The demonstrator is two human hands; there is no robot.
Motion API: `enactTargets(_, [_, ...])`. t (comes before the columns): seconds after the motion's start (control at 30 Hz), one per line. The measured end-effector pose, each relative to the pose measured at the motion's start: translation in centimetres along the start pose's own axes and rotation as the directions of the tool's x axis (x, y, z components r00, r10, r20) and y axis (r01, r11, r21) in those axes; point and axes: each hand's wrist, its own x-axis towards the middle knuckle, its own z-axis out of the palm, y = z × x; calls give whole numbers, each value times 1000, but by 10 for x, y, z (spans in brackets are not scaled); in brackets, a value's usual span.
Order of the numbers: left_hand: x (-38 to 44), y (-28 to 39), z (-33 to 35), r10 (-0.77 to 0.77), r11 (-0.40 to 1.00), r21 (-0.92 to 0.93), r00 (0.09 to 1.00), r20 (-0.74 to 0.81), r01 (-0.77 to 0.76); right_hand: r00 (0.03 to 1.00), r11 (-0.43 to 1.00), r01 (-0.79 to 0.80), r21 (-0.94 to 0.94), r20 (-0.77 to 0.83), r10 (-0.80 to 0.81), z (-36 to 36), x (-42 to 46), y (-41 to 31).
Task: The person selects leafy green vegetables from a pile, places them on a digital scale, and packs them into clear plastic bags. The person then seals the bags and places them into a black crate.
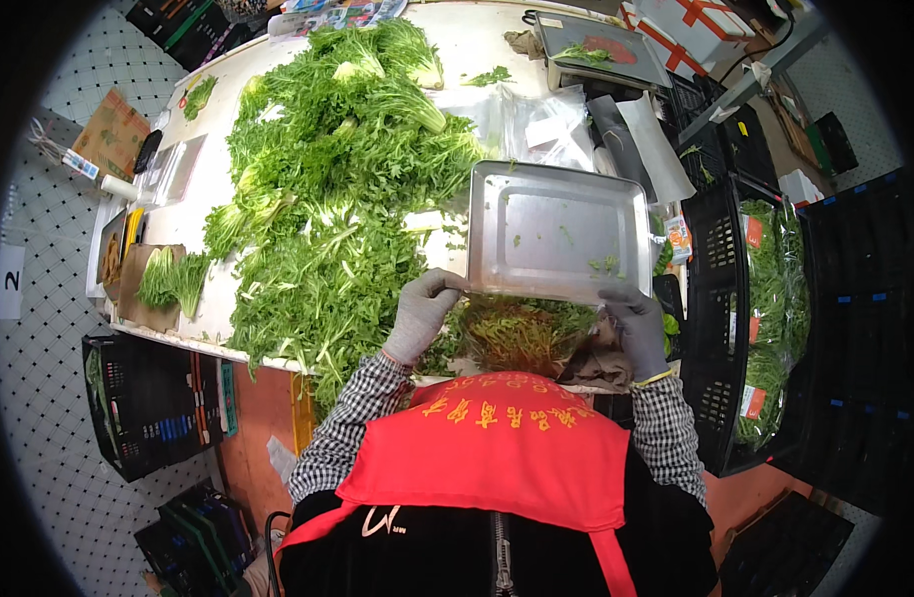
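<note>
Both gloved hands grip the near edge of a rectangular metal tray [561,231], which holds a few scraps of green leaf. My left hand [427,310] is at its near left corner, and my right hand [637,328] is at the near right. Below the tray lies a clear plastic bag of reddish-green leafy stems [528,332], partly hidden by it. A brown cloth [597,364] lies beside my right hand. To the left spreads a large heap of frilly leafy greens [330,269], with whole pale-stemmed heads at the back.
A scale [602,52] stands at the back right, near clear plastic bags [550,123]. A black crate [714,298] at the right holds packed greens [770,321]. On the left lie a cutting board [147,287] with a small bunch [175,280] and more bags [169,172].
</note>
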Motion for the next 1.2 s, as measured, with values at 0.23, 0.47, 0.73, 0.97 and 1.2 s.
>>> enactTargets(0.23, [2,-9,-5,50,994,-104,998,44,-45,984,986,169,12,-56,-168,0,5,26])
enactTargets(0.47, [10,-16,-18,159,984,48,968,194,-171,939,935,337,-114,-33,-343,4,4,18])
enactTargets(0.73, [16,9,-28,270,859,287,852,449,-423,836,729,546,-414,201,-511,-10,5,19])
enactTargets(0.97, [16,24,-32,309,721,390,770,558,-572,879,763,476,-437,255,-402,-28,9,-8])
enactTargets(1.2, [19,39,-33,164,827,365,804,572,-428,910,985,126,-119,409,-67,5,13,-101])
